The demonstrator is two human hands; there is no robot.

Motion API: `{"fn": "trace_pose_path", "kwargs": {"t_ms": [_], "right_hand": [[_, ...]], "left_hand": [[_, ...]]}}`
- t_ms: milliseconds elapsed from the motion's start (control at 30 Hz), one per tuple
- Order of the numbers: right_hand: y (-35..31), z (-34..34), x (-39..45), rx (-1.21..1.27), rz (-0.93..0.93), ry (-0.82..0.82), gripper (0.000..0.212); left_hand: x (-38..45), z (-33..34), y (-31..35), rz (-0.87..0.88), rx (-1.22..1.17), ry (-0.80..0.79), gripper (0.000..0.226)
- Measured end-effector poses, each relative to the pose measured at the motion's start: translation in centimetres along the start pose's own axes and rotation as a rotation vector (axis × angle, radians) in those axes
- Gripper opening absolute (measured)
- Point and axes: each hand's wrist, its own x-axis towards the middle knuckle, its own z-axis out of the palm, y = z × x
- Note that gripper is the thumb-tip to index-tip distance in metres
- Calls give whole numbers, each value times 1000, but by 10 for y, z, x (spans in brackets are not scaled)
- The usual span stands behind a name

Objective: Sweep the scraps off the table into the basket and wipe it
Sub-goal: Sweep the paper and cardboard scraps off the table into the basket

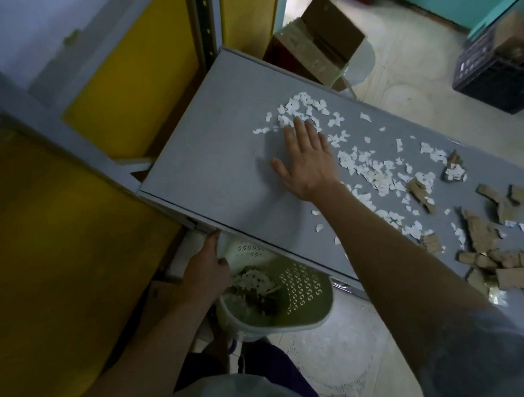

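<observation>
Grey table (pixel 214 154) runs from the upper left corner out past the right frame edge; its right end is cut off. Yellow panels with grey frame (pixel 121 81) sit beyond the table's left edge, dim and blurred. Pale perforated basket (pixel 304 293) is held below the table's near edge, close to the near-left corner, its far rim hidden under the tabletop; white and brown scraps already lie inside. White paper scraps (pixel 373 170) spread from the middle of the table toward the right edge and down toward the near edge. Brown cardboard scraps (pixel 481 226) cluster by the near-right part, some cut off by the frame.

Right hand (pixel 309 158) lies flat on the table, fingers straight and close together, thumb out, fingertips touching the far patch of white scraps. Left hand (pixel 206 265) grips the basket's left rim, fingers curled over it; the fingertips are hidden inside.

Open cardboard box (pixel 318 41) stands past the far edge, on the floor. Dark crate (pixel 500 76) at upper right; print on it too blurred to read.
</observation>
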Motion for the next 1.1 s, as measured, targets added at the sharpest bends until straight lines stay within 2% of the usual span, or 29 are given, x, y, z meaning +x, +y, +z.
{"fn": "trace_pose_path", "kwargs": {"t_ms": [300,433,567,667,767,833,967,1100], "right_hand": [[5,-7,84,39,13,-62,89],[-10,9,51,59,-120,-51,88],[-10,18,14,81,-264,-9,76],[11,2,37,75,-170,61,74],[37,-13,74,48,-17,48,88],[48,-15,91,58,20,3,97],[41,-8,89,94,24,-14,104],[21,7,50,120,-121,-27,99]], "left_hand": [[1,-3,-2,-64,-3,62,67],[0,-2,4,-93,7,66,61],[2,-2,7,-107,-58,65,58],[4,-1,6,-94,-33,73,59],[5,1,3,-84,-50,73,64],[7,1,0,-92,-45,80,67],[7,3,-2,-84,-40,89,70],[8,4,-5,-100,-68,83,65]]}}
